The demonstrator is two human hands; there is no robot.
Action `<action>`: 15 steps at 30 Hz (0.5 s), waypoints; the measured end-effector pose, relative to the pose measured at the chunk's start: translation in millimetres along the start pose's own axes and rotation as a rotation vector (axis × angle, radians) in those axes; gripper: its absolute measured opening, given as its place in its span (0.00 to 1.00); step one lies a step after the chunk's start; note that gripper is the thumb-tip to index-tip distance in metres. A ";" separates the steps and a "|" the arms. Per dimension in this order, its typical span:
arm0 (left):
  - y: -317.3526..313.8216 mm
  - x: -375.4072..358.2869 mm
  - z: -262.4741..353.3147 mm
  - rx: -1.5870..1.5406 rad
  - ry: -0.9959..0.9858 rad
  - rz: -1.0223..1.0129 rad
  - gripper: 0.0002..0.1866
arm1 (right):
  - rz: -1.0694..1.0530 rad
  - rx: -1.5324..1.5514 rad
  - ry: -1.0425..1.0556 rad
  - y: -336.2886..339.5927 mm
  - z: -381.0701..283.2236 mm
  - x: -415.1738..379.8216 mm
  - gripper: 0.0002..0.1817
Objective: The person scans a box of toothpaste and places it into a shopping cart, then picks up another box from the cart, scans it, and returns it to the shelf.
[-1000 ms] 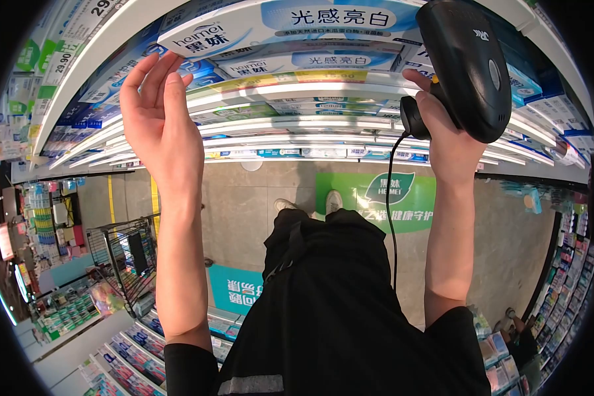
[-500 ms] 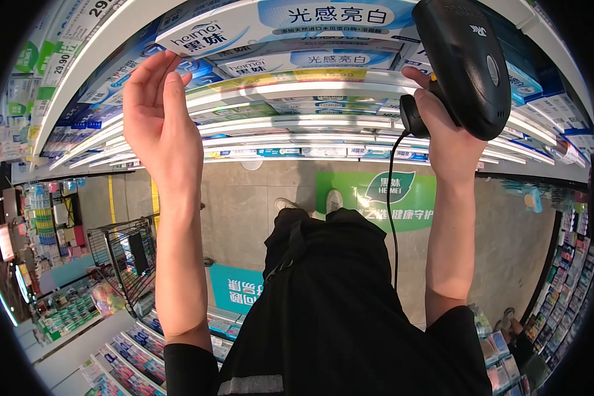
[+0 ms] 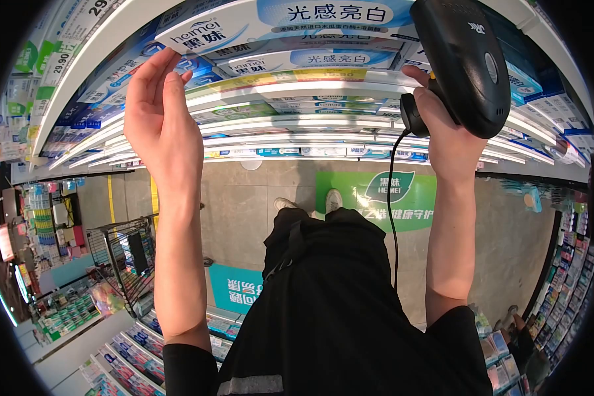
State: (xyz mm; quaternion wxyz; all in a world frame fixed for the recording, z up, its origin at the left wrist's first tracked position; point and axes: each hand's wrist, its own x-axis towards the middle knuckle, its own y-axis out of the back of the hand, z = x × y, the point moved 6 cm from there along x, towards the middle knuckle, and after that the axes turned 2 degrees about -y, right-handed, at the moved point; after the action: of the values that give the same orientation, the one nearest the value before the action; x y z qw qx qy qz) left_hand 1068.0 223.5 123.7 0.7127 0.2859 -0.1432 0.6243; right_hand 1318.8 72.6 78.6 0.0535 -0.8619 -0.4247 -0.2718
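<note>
My right hand [image 3: 452, 142] is wrapped round the handle of a black barcode scanner [image 3: 465, 72], whose body hides part of the fingers. A black cable [image 3: 392, 204] hangs down from it. On the left, my left hand [image 3: 158, 112] is raised with its fingers loosely bent and the thumb apart from them. Its fingertips meet the lower left corner of a long white and blue toothpaste box [image 3: 244, 33]. The scanner covers the right end of that box. Another toothpaste box [image 3: 303, 61] lies below it on the shelf.
Shelf edges [image 3: 297, 89] with price strips run across in front of me, tier below tier. A wire shopping cart [image 3: 122, 257] stands behind on the left. Green floor sticker [image 3: 376, 198] lies by my shoes. At lower right, a person [image 3: 525, 340] is partly visible near other shelves [image 3: 564, 284].
Both hands and the scanner stay almost in place, with only a very slight shift. The person at lower right has moved a little.
</note>
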 end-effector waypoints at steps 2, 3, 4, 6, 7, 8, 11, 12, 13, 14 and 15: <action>0.2 0.1 0.0 0.004 -0.002 -0.002 0.13 | 0.004 -0.015 -0.020 -0.2 0.9 0.0 0.21; 0.4 0.3 -0.1 0.009 -0.003 -0.003 0.13 | 0.003 -0.015 -0.012 -0.7 0.6 0.6 0.21; 0.4 0.5 -0.3 0.013 -0.005 -0.003 0.13 | 0.003 -0.012 -0.007 -1.0 0.5 0.9 0.21; 0.4 0.9 -1.1 -0.001 -0.006 -0.003 0.13 | 0.003 0.000 -0.002 -1.6 0.4 1.1 0.21; 0.2 0.9 -1.4 -0.008 -0.006 -0.004 0.13 | 0.007 0.008 0.003 -1.7 0.6 1.1 0.21; 0.1 0.8 -1.4 -0.005 -0.006 -0.003 0.13 | 0.011 0.016 0.008 -1.8 0.8 1.1 0.21; -0.5 0.6 -0.7 -0.001 -0.005 -0.006 0.13 | 0.027 0.036 0.033 -2.6 1.0 0.9 0.21; -0.4 0.7 -0.6 0.000 -0.004 -0.008 0.13 | 0.029 0.040 0.040 -3.2 0.3 0.8 0.21; -0.4 0.6 -0.6 0.001 -0.003 -0.009 0.13 | 0.034 0.047 0.040 -4.0 -0.4 0.9 0.21; -0.3 0.5 -0.8 0.002 -0.004 -0.010 0.13 | 0.039 0.055 0.040 -4.9 -1.2 1.1 0.21; -0.4 0.3 -1.0 0.002 -0.004 -0.011 0.13 | 0.047 0.067 0.033 -5.6 -2.6 1.7 0.21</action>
State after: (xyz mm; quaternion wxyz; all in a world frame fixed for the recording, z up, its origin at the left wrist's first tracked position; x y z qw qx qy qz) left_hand 1068.3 224.3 123.0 0.7155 0.2889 -0.1425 0.6200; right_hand 1314.2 76.5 81.0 0.0956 -0.8648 -0.4122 -0.2702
